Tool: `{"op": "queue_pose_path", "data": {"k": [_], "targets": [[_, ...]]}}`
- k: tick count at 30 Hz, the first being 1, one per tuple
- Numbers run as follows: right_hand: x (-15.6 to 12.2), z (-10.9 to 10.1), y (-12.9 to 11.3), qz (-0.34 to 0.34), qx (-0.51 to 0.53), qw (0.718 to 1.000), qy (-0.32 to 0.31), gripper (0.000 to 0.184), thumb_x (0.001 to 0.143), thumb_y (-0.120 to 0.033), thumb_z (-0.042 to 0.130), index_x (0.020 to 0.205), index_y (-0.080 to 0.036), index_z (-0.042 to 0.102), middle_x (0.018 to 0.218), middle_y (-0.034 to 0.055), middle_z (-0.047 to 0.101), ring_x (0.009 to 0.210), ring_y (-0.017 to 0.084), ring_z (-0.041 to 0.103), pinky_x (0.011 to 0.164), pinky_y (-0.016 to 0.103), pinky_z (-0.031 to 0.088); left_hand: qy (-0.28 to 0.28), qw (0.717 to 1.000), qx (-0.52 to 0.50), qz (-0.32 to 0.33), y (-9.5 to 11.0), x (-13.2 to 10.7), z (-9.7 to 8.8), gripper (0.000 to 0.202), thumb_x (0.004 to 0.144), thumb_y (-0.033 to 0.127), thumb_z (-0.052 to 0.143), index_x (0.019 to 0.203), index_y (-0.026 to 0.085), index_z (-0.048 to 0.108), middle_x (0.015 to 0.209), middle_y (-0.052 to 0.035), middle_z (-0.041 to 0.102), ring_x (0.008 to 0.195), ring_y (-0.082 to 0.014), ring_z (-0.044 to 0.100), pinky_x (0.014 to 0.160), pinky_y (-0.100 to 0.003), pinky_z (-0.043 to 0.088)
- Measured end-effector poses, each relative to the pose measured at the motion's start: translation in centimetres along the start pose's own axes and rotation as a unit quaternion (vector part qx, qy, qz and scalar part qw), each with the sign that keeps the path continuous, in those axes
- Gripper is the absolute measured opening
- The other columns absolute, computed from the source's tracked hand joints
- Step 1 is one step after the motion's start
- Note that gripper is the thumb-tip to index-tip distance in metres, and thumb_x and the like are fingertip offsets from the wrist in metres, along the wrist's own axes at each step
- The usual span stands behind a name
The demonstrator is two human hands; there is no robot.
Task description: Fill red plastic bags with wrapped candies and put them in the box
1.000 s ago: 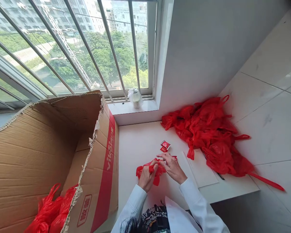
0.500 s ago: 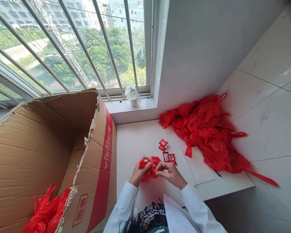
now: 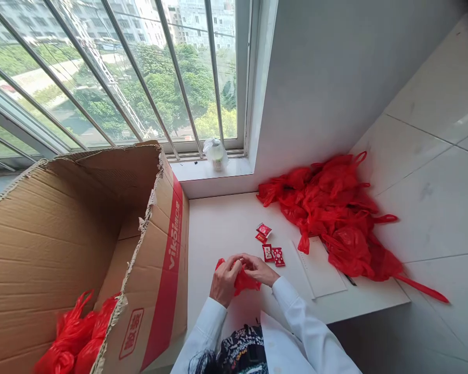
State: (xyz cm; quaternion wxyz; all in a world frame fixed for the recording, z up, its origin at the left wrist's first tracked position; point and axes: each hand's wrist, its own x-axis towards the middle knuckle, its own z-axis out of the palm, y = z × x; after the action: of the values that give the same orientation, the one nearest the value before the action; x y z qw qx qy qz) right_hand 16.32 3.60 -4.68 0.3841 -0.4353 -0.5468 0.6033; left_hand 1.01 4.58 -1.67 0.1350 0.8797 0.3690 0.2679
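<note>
Both my hands meet over the white table [image 3: 218, 228] near its front edge, closed on one small red plastic bag [image 3: 245, 282]. My left hand [image 3: 224, 283] grips the bag's left part from above. My right hand [image 3: 259, 269] pinches its top, fingers curled toward the left hand. Just beyond my right hand lie two small red sachets [image 3: 273, 254] side by side, and a little farther another pair of red sachets [image 3: 262, 232].
A big open cardboard box [image 3: 156, 244] stands at the left with red bags [image 3: 76, 337] in its bottom. A heap of red plastic bags [image 3: 331, 213] fills the back right of the table, beside a white notepad [image 3: 322, 267]. A small wrapped cup [image 3: 215, 153] sits on the window sill.
My hands have drawn together and toward me, bunching the spread bag into a small bundle. The two sachets once hidden under my right hand now lie uncovered.
</note>
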Motion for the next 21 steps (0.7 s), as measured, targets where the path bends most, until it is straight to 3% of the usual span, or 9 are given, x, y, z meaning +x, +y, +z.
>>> {"op": "queue_pose_path", "data": {"k": [2, 5, 9, 13, 17, 21], "targets": [[0.0, 0.3, 0.2, 0.003, -0.013, 1.0, 0.018, 0.061, 0.07, -0.006, 0.049, 0.128, -0.025, 0.048, 0.106, 0.0009, 0.062, 0.056, 0.005, 0.047, 0.055, 0.018, 0.039, 0.025, 1.0, -0.017, -0.003, -0.5, -0.3, 0.2, 0.014, 0.088, 0.012, 0.04, 0.081, 0.018, 0.051, 0.098, -0.007, 0.058, 0.075, -0.0126, 0.056, 0.062, -0.022, 0.043], [0.0, 0.5, -0.1, -0.019, -0.108, 0.991, 0.077, 0.045, 0.074, -0.006, 0.047, 0.113, -0.024, 0.061, 0.098, 0.0004, 0.064, 0.055, 0.006, 0.046, 0.055, 0.019, 0.038, 0.024, 0.998, -0.061, -0.006, -0.8, -0.6, 0.3, 0.017, 0.086, 0.007, 0.038, 0.081, 0.018, 0.05, 0.098, -0.0064, 0.054, 0.086, -0.0133, 0.056, 0.067, -0.021, 0.047], [-0.4, 0.1, -1.4, -0.071, -0.317, 0.941, 0.096, 0.023, 0.084, -0.014, 0.05, 0.092, -0.023, 0.069, 0.086, 0.0027, 0.066, 0.077, 0.014, 0.056, 0.072, 0.026, 0.039, 0.029, 0.998, -0.06, -0.002, -0.9, -1.1, -0.2, 0.015, 0.085, 0.008, 0.042, 0.08, 0.018, 0.052, 0.101, -0.0064, 0.051, 0.098, -0.0167, 0.05, 0.08, -0.028, 0.047], [-1.9, -0.7, -1.4, -0.08, -0.426, 0.898, 0.073, 0.022, 0.09, -0.029, 0.048, 0.09, -0.024, 0.07, 0.086, 0.0044, 0.066, 0.082, 0.017, 0.056, 0.074, 0.028, 0.037, 0.007, 0.998, -0.03, -0.055, -1.4, -3.0, -1.4, 0.01, 0.084, 0.016, 0.053, 0.074, 0.019, 0.054, 0.09, -0.0052, 0.056, 0.092, -0.0189, 0.048, 0.081, -0.031, 0.044], [-3.9, -2.3, 1.7, -0.018, -0.455, 0.885, 0.097, 0.026, 0.091, -0.035, 0.045, 0.089, -0.026, 0.07, 0.087, 0.0031, 0.068, 0.084, 0.017, 0.057, 0.076, 0.029, 0.036, -0.042, 0.99, -0.049, -0.126, -3.0, -6.7, -1.7, 0.021, 0.083, 0.027, 0.056, 0.064, 0.019, 0.051, 0.066, -0.0015, 0.057, 0.076, -0.0174, 0.05, 0.07, -0.027, 0.041], [-5.0, -3.7, 6.1, 0.071, -0.476, 0.862, 0.162, 0.025, 0.089, -0.036, 0.048, 0.086, -0.027, 0.072, 0.088, 0.0031, 0.07, 0.086, 0.018, 0.057, 0.077, 0.03, 0.036, -0.043, 0.958, -0.081, -0.273, -4.3, -10.1, -0.7, 0.029, 0.078, 0.039, 0.059, 0.058, 0.019, 0.051, 0.064, -0.0016, 0.06, 0.068, -0.0172, 0.054, 0.063, -0.026, 0.039]]}}
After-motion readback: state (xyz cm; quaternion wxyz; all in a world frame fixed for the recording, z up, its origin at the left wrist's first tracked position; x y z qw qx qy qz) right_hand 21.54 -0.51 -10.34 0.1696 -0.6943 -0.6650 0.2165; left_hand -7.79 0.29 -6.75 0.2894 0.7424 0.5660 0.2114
